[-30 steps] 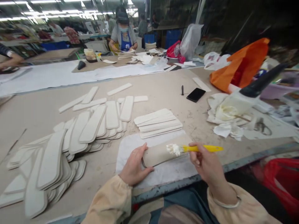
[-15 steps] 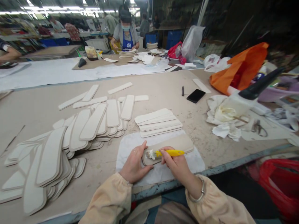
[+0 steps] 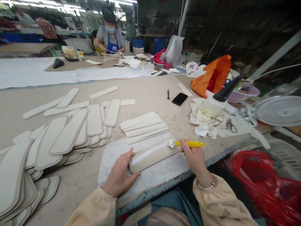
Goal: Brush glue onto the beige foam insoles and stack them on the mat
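In my right hand (image 3: 193, 155) is a yellow-handled brush (image 3: 191, 143), its bristles thick with white paste. The bristles touch the far right part of a long beige panel (image 3: 150, 161) with rounded corners, which lies on a white sheet (image 3: 108, 163). A wet white streak runs along that panel's upper side. My left hand (image 3: 122, 172) rests at the panel's left end, thumb and fingers spread around the corner. Just beyond lies a fanned stack of pale panels (image 3: 144, 125). A larger heap of similar panels (image 3: 70, 135) spreads to the left.
A phone (image 3: 180, 99) and a small dark tool (image 3: 168, 94) lie farther back. On the right are a white container with a black spout (image 3: 213, 105), scissors (image 3: 230, 125), an orange bag (image 3: 211, 77) and a white fan (image 3: 281, 110). A co-worker (image 3: 113, 40) sits opposite.
The brush has moved from the panel's left end towards its right end, leaving a white streak. My left hand stays at the left end. The view has turned right.
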